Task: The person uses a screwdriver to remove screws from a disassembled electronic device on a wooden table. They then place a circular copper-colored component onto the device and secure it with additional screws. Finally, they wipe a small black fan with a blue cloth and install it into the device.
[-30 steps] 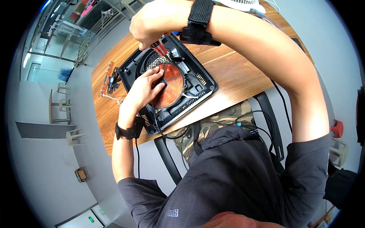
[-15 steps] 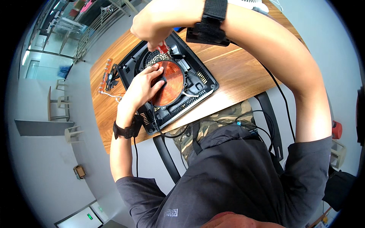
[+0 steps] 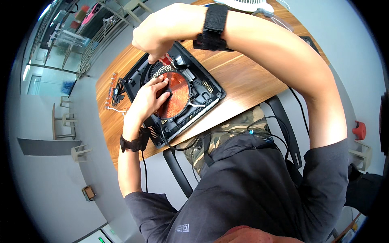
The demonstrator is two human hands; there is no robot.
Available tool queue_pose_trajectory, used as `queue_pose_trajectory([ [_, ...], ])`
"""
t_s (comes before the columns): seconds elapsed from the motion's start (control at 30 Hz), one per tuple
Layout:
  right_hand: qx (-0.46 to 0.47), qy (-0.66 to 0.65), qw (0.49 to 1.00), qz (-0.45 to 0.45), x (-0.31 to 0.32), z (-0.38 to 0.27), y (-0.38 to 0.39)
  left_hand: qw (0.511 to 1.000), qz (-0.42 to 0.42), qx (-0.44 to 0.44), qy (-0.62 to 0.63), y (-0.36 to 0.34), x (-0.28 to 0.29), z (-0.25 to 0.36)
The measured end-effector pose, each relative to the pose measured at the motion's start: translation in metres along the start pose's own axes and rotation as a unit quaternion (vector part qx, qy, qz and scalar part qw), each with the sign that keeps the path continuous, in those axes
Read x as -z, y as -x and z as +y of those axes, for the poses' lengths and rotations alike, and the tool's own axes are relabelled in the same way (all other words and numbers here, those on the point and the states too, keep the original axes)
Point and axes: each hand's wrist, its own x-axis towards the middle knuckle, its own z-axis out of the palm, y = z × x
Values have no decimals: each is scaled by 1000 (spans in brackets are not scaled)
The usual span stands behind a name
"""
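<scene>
A black appliance housing (image 3: 210, 91) lies open on the wooden table, with a round copper coil (image 3: 176, 99) inside and a perforated round vent (image 3: 156, 69) above it. My left hand (image 3: 152, 97) rests on the coil, its fingertips pressing on the left part, fingers loosely extended. My right hand (image 3: 154, 40) is curled round the red handle of a tool (image 3: 166, 59), which looks like a screwdriver, held over the vent beside the coil's upper edge. The tool's tip is not clear. Black straps with modules are on both wrists.
At the table's left are a narrow orange circuit board (image 3: 111, 91) and a black part with wires (image 3: 118, 91). A white plastic basket-like object (image 3: 247, 5) stands at the back right. Black cables hang over my lap. Stools (image 3: 80, 153) and a metal rack (image 3: 87, 40) stand around the room.
My right hand has shifted slightly with the tool, most recently down and left. My left hand stays on the coil. The whole view has moved slightly.
</scene>
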Motion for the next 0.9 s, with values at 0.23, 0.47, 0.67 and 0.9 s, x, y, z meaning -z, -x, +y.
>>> queue_pose_trajectory([
  [0.23, -25, -69, 996, -58, 39, 19, 7, 1000, -11, 13, 4, 3, 0, 1],
  [0.47, -19, -66, 988, 142, 7, 47, 16, 999, -7, 35, 4, 11, -4, -1],
  [0.67, -168, -116, 953, 223, -48, 72, 76, 1000, -7, 9, 7, 0, 1, 4],
  [0.9, -219, -33, 951, 218, -104, 97, 70, 1000, -4, -21, -9, -1, 0, -1],
])
